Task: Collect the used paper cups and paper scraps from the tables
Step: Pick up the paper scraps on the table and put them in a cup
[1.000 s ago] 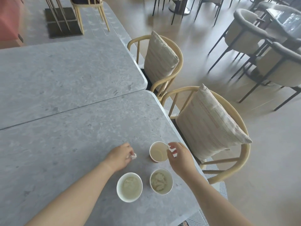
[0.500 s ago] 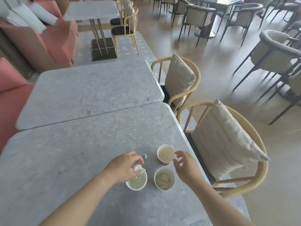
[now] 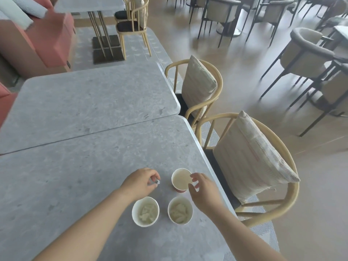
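Three paper cups stand close together near the right edge of the grey table (image 3: 79, 185). The far cup (image 3: 179, 178) has a red base and looks empty. The near left cup (image 3: 145, 211) and the near right cup (image 3: 180, 210) each hold crumpled paper scraps. My left hand (image 3: 140, 182) hovers just left of the far cup, with its fingertips pinching a small white paper scrap (image 3: 157, 182). At the far cup's right rim, my right hand (image 3: 203, 191) has its fingers curled around what looks like a tiny white scrap (image 3: 195, 184).
A second grey table (image 3: 84, 98) butts against this one on the far side. Two wooden chairs with beige cushions (image 3: 250, 159) (image 3: 197, 85) stand along the right edge. Pink sofas (image 3: 47, 34) are at the back left, and more tables and dark-legged chairs (image 3: 305, 53) stand at the right.
My left hand moved from above the near left cup to the table beside the far cup, still pinching a scrap. My right hand stays at the far cup's rim.
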A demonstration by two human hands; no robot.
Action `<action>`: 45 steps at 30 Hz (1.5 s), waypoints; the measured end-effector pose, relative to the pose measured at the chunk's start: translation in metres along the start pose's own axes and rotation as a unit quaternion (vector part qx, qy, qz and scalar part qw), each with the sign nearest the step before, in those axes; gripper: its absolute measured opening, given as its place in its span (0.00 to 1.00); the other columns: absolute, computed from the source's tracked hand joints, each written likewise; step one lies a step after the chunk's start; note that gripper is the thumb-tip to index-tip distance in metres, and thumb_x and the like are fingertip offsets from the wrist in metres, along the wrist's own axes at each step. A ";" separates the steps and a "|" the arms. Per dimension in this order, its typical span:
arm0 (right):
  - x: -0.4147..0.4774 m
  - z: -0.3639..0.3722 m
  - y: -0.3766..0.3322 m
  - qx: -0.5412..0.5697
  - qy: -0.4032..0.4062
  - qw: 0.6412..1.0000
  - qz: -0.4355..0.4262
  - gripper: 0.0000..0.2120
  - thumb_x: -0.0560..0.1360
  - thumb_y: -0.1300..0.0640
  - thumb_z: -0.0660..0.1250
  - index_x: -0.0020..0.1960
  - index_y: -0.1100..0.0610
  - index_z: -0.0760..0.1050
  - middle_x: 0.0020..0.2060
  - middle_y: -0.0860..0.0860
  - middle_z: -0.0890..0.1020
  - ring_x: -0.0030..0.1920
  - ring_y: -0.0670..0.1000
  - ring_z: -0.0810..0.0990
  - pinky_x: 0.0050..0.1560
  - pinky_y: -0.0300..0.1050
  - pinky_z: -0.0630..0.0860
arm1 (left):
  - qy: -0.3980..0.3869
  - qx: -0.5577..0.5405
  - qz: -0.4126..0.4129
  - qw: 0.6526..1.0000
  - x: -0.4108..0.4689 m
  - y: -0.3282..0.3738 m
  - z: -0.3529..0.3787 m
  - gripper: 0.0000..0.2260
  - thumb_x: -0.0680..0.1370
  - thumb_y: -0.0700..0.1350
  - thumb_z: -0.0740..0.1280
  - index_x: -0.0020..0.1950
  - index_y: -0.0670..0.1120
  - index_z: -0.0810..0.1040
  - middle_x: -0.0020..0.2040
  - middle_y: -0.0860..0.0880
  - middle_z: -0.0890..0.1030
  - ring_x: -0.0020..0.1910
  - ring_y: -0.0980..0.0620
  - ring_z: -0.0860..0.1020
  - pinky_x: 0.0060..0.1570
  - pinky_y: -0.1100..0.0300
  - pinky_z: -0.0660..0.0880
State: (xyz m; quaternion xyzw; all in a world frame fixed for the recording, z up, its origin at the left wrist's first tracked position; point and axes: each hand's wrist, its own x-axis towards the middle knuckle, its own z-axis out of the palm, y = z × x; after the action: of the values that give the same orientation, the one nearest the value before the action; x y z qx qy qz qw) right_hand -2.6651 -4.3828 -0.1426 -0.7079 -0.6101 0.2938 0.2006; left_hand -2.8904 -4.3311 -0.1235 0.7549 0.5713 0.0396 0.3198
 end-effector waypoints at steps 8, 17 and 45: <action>0.018 0.014 0.002 0.023 0.055 0.995 0.077 0.13 0.72 0.59 0.65 0.55 0.51 0.71 0.47 0.44 0.75 0.38 0.44 0.75 0.41 0.40 0.73 | -0.088 0.113 0.027 0.989 0.063 -0.027 0.037 0.09 0.75 0.45 0.63 0.54 0.52 0.76 0.56 0.51 0.75 0.55 0.50 0.75 0.51 0.57 0.72; 0.018 0.017 0.004 0.037 0.055 0.996 0.062 0.15 0.71 0.66 0.64 0.54 0.52 0.73 0.46 0.45 0.75 0.37 0.42 0.73 0.39 0.32 0.69 | -0.101 0.104 0.036 0.989 0.073 -0.039 0.045 0.06 0.75 0.45 0.64 0.50 0.48 0.78 0.50 0.48 0.80 0.51 0.49 0.77 0.48 0.59 0.70; -0.031 -0.011 0.017 -0.118 -0.045 0.991 -0.038 0.06 0.75 0.54 0.64 0.48 0.50 0.79 0.48 0.45 0.79 0.46 0.49 0.77 0.38 0.42 0.74 | 0.011 0.094 0.020 0.995 -0.078 0.014 0.006 0.08 0.75 0.50 0.65 0.53 0.56 0.75 0.47 0.61 0.75 0.49 0.58 0.74 0.44 0.63 0.69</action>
State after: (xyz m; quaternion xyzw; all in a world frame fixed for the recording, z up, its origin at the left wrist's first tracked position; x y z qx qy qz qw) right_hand -2.6478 -4.4153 -0.1399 -0.6890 -0.6755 0.2432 0.0988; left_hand -2.9027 -4.4049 -0.0976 0.7923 0.5607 0.0007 0.2404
